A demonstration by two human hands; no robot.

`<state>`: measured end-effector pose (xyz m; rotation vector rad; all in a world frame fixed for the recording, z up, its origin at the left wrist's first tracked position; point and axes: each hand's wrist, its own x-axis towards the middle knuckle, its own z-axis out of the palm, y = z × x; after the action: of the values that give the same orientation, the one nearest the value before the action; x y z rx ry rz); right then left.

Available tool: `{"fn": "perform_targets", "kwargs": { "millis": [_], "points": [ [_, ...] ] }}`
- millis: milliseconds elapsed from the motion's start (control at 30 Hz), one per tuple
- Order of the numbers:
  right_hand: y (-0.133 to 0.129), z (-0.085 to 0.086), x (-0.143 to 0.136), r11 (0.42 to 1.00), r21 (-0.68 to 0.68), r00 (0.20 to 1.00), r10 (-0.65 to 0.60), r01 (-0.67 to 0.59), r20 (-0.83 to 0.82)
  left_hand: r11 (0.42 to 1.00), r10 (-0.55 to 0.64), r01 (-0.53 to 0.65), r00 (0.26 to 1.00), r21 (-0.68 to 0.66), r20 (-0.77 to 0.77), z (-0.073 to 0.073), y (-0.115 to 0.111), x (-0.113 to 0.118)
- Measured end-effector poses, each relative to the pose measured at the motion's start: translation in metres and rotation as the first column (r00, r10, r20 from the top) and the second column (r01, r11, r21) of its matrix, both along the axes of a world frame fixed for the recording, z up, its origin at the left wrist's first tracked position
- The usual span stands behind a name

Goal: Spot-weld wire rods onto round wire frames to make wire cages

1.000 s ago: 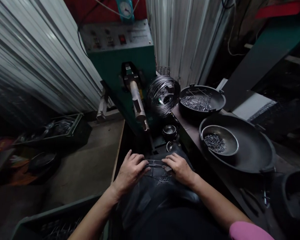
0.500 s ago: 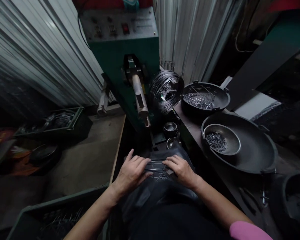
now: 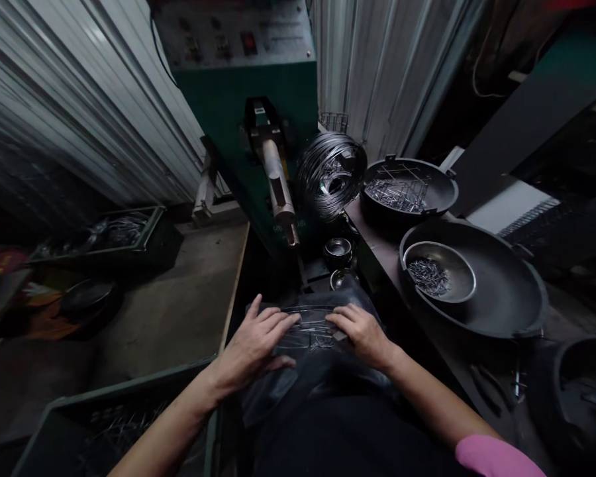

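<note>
On the dark sheet (image 3: pixel 278 397) over my lap lie several thin metal wires (image 3: pixel 314 326), some of them bent. My left hand (image 3: pixel 253 341) is at their left ends, its fingers stretched out over them and its thumb apart. At the right ends my right hand (image 3: pixel 360 331) has its fingers bent and close together on a wire; its thumb is hidden. A small flat metal piece (image 3: pixel 340 336) shows just under the right fingers. Ahead stands a green machine (image 3: pixel 203 99) with a metal arm (image 3: pixel 278 185) reaching toward me.
Right of the machine hangs a wire coil (image 3: pixel 332 175). Along the right bench are a black pan (image 3: pixel 447 189) with wire pieces and a larger pan (image 3: pixel 511 285) holding a metal bowl (image 3: pixel 464 271). Pliers (image 3: pixel 487 391) lie nearer. Green bins (image 3: pixel 163 252) stand to the left.
My left hand has loosened: its thumb has moved down, away from the wires. The right hand stays at the right ends. One long wire now lies bowed slightly farther from me.
</note>
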<state>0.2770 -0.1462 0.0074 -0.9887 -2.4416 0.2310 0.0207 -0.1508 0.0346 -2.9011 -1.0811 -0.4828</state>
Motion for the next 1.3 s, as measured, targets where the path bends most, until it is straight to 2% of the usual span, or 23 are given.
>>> {"fn": "perform_targets", "kwargs": {
  "millis": [167, 400, 467, 533, 633, 700, 767, 867, 967, 1067, 1200, 1300],
  "points": [
    [0.009, 0.001, 0.000, 1.000, -0.022, 1.000, -0.012, 0.012, -0.012, 0.987, 0.146, -0.145, 0.989, -0.067, 0.008, 0.006, -0.004, -0.015],
    [0.018, 0.005, -0.005, 0.999, -0.027, 1.000, -0.025, 0.025, 0.003, 0.967, 0.254, -0.255, 0.966, 0.016, 0.053, -0.004, -0.016, 0.016],
    [0.021, 0.004, -0.004, 0.999, -0.040, 1.000, -0.031, 0.031, -0.004, 0.964, 0.262, -0.265, 0.960, 0.028, 0.095, -0.006, -0.015, 0.017],
    [0.023, 0.003, -0.002, 0.998, -0.051, 0.999, -0.035, 0.034, -0.017, 0.953, 0.292, -0.302, 0.942, 0.034, 0.167, -0.004, -0.012, 0.008],
    [0.025, 0.000, 0.000, 0.998, -0.050, 0.999, -0.028, 0.026, -0.040, 0.899, 0.405, -0.436, 0.856, 0.027, 0.321, 0.007, -0.010, -0.014],
    [0.026, -0.001, 0.001, 0.999, -0.043, 0.998, -0.020, 0.018, -0.052, 0.875, 0.444, -0.483, 0.830, 0.037, 0.338, 0.012, -0.014, -0.024],
    [0.026, -0.002, 0.000, 0.999, -0.041, 0.998, -0.018, 0.015, -0.059, 0.896, 0.413, -0.439, 0.878, 0.066, 0.243, 0.012, -0.021, -0.021],
    [0.026, -0.003, -0.002, 0.999, -0.042, 0.998, -0.022, 0.020, -0.054, 0.937, 0.337, -0.342, 0.938, 0.069, 0.080, -0.001, -0.029, -0.001],
    [0.025, -0.002, -0.004, 0.998, -0.045, 0.999, -0.033, 0.031, -0.035, 0.933, 0.353, -0.356, 0.934, 0.062, 0.047, -0.016, -0.033, 0.021],
    [0.023, -0.001, -0.003, 0.997, -0.057, 0.999, -0.044, 0.043, -0.016, 0.917, 0.389, -0.393, 0.919, 0.068, 0.066, -0.024, -0.031, 0.032],
    [0.027, 0.005, -0.005, 0.998, -0.047, 0.999, -0.039, 0.039, 0.001, 0.904, 0.407, -0.416, 0.908, 0.104, 0.100, -0.022, -0.022, 0.031],
    [0.044, 0.016, -0.012, 0.999, -0.026, 0.998, -0.022, 0.023, 0.053, 0.900, 0.411, -0.422, 0.905, 0.108, 0.114, -0.014, -0.003, 0.025]
  ]
}}
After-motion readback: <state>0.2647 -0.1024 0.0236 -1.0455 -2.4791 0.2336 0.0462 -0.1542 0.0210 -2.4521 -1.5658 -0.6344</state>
